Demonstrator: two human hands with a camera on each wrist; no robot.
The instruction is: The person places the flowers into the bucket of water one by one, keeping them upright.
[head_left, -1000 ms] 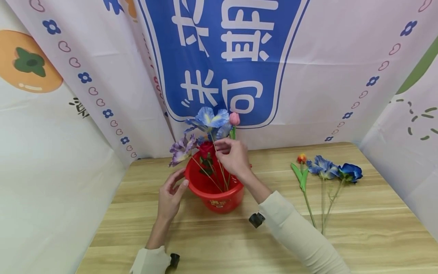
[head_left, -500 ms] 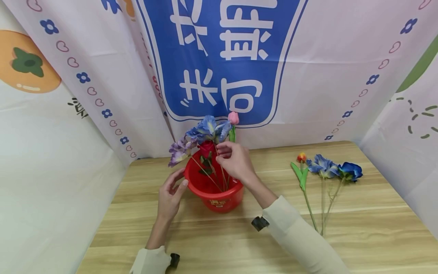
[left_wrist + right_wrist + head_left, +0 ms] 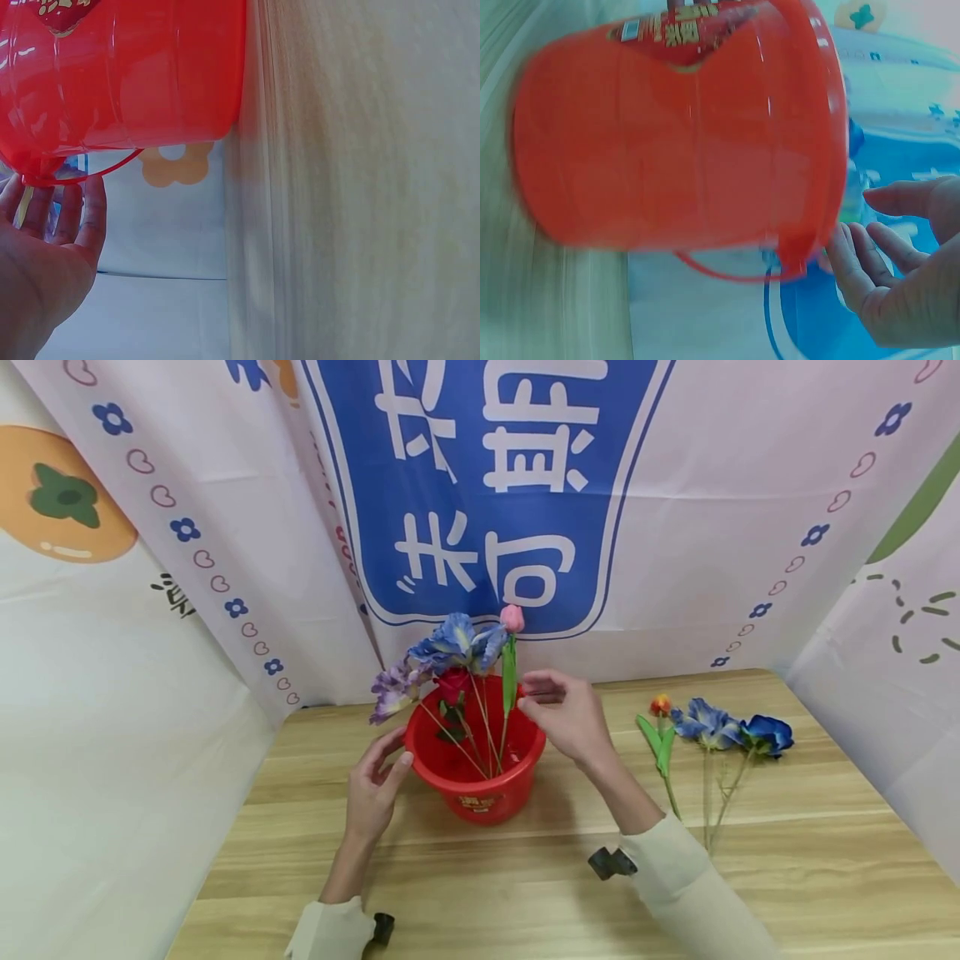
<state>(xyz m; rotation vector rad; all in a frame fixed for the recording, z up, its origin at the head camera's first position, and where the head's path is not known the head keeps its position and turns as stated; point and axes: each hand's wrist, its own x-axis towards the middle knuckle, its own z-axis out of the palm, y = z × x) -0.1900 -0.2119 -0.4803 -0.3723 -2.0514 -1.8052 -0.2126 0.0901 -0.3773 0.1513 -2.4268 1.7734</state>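
Observation:
A red plastic bucket [image 3: 491,802] stands on the table with artificial flowers in it. My left hand [image 3: 372,789] rests its fingertips against the left side of the rim, by the wire handle's joint [image 3: 45,169]. My right hand [image 3: 566,710] holds nothing; its spread fingers and thumb are close to the right rim, beside the green leaf of a pink tulip [image 3: 512,620]. Blue irises [image 3: 457,645] lean over the far rim, above a red rose [image 3: 453,683]. A purple flower [image 3: 396,691] hangs out over the left rim.
On the table [image 3: 315,860] to the right lie an orange-red tulip [image 3: 661,705], a light blue iris [image 3: 707,724] and a dark blue flower [image 3: 767,735], stems toward me. A printed cloth [image 3: 675,585] hangs behind the table.
The blue iris pinched by my right hand has gone lower into the bucket. My right hand has let go of its stem and moved right, past the rim. My left hand has stayed put.

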